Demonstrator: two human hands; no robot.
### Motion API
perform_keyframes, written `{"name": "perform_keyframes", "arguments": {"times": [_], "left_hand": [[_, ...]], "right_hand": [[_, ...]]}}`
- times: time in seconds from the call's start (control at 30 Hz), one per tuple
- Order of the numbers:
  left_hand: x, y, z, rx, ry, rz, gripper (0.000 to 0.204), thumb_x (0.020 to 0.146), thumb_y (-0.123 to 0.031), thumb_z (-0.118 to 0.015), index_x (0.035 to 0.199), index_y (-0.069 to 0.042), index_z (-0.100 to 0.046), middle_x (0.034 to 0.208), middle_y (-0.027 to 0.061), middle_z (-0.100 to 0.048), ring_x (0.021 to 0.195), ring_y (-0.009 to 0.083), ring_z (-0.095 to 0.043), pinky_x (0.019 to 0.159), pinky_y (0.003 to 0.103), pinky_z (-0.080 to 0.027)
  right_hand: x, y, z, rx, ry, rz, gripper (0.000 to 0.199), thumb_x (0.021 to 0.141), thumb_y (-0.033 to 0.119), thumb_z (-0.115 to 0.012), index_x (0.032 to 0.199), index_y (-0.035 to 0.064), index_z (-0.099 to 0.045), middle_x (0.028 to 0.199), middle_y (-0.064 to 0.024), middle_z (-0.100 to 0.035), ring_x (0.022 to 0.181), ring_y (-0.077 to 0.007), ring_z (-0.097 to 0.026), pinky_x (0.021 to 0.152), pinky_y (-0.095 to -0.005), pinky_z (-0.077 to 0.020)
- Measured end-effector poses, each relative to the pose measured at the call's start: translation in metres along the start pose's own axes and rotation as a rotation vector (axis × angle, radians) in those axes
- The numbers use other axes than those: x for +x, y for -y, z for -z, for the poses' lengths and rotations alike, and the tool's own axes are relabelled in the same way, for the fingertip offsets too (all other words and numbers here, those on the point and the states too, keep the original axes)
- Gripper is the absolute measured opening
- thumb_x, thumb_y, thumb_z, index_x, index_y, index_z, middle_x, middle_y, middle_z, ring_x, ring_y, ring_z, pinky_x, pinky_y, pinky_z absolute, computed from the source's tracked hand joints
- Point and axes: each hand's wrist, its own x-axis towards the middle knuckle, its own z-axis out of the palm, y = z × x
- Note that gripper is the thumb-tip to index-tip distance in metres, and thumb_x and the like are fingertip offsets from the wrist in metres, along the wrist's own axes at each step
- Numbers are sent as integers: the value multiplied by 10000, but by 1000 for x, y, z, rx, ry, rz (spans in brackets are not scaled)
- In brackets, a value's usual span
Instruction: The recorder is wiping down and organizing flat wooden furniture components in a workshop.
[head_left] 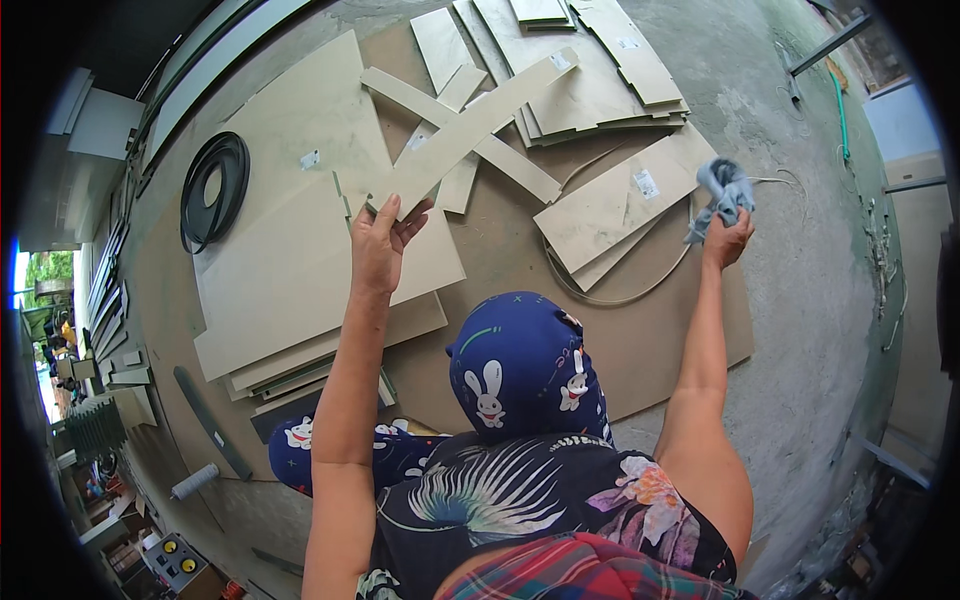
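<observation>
My left hand (380, 245) is closed on the near end of a long, narrow beige board (485, 118), which slants away to the upper right. A white label sticks near its far end. This board crosses over another narrow strip (515, 170) beneath it. Off to the right, my right hand (728, 242) grips a crumpled blue-grey cloth (722, 188). The cloth is just past the right end of a short stack of labelled beige panels (620, 205).
Large beige panels (290, 220) lie stacked at left, with a black coil of edging (215, 190) on top. More panels (580, 90) are piled at the far side. Brown sheeting (490, 265) covers the floor. A pale strip loop (610, 300) curves near the right stack. A white roll (195, 481) lies lower left.
</observation>
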Motion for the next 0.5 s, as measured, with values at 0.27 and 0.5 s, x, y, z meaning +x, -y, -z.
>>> {"name": "perform_keyframes", "arguments": {"times": [0.27, 0.5], "left_hand": [[-14, -25, -35, 115, 1, -118, 265, 924, -157, -502, 1114, 25, -534, 1052, 146, -631, 923, 263, -652, 826, 351, -528], [-32, -45, -46, 146, -63, -96, 285, 941, -188, -473, 1119, 21, -548, 1009, 114, -639, 840, 200, -654, 770, 335, -543]], "right_hand": [[-58, 245, 73, 1056, 308, 547, 327, 760, 51, -722, 1046, 16, -566, 920, -78, -573, 890, -164, -566, 786, -286, -446], [-146, 335, 89, 1003, 563, 898, 362, 650, 140, -687, 1009, 116, -644, 1100, -121, -616, 1049, -331, -560, 856, -398, -484]]}}
